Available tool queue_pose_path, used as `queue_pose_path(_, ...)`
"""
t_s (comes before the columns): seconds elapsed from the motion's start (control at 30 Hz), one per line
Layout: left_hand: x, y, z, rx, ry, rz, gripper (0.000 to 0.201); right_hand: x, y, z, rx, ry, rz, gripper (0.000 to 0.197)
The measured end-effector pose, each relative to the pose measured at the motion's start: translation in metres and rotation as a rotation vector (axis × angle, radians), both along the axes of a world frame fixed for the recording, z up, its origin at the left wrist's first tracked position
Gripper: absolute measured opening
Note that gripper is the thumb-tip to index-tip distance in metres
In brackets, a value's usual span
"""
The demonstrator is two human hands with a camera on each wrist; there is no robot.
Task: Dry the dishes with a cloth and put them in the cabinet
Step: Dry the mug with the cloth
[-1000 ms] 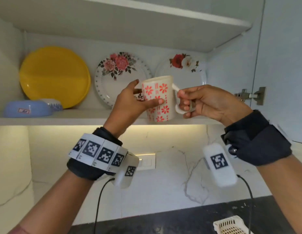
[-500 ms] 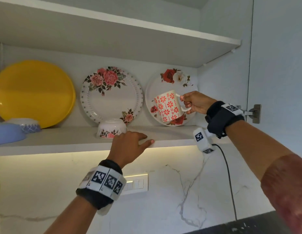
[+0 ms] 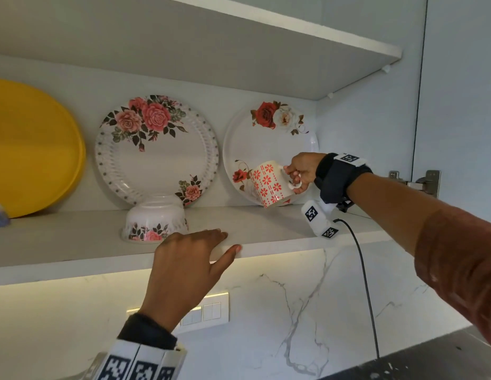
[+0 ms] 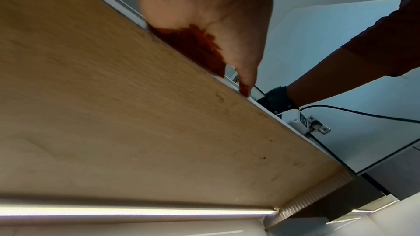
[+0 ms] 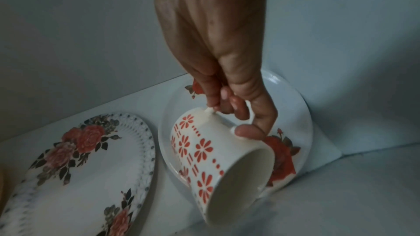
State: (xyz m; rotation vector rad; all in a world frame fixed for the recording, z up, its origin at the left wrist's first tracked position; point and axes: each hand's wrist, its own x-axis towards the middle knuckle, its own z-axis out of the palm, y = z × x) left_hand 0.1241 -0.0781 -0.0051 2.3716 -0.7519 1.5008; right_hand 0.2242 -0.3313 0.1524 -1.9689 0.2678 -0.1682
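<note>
Right hand [image 3: 300,171] reaches into the cabinet, grip curled through the handle of the tilted red-flowered mug [image 3: 269,185] just above the shelf [image 3: 266,223] before a rose plate [image 3: 269,138] (wrist view shows its empty inside), left hand [image 3: 188,259] flat, fingers straight, on the shelf edge over the lit marble wall.

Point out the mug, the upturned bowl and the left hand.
mug [image 3: 267,185], head view, on its patterned side wall.
upturned bowl [image 3: 155,218], head view, on its white outer wall.
left hand [image 3: 184,259], head view, on the back of the hand.
</note>
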Motion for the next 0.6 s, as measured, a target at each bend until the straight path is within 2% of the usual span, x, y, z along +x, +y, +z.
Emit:
queue_pose_path(0.1,0.001,-0.001,-0.001,-0.005,-0.007,0.012,0.048,0.010,-0.005,-0.002,-0.010,0.055,-0.003,0.030)
queue_pose_path(0.3,0.001,-0.003,-0.001,-0.012,-0.035,0.029,0.047,0.023,-0.023,-0.007,0.012,0.047,0.032,0.026)
queue_pose_path(0.47,0.000,-0.003,0.000,0.004,-0.012,0.034,0.048,0.019,-0.035,-0.011,-0.190,0.147,0.012,0.024)
queue_pose_path(0.6,-0.003,-0.004,0.000,0.008,0.012,0.034,0.049,0.017,-0.043,-0.012,-0.300,0.135,-0.001,0.022)
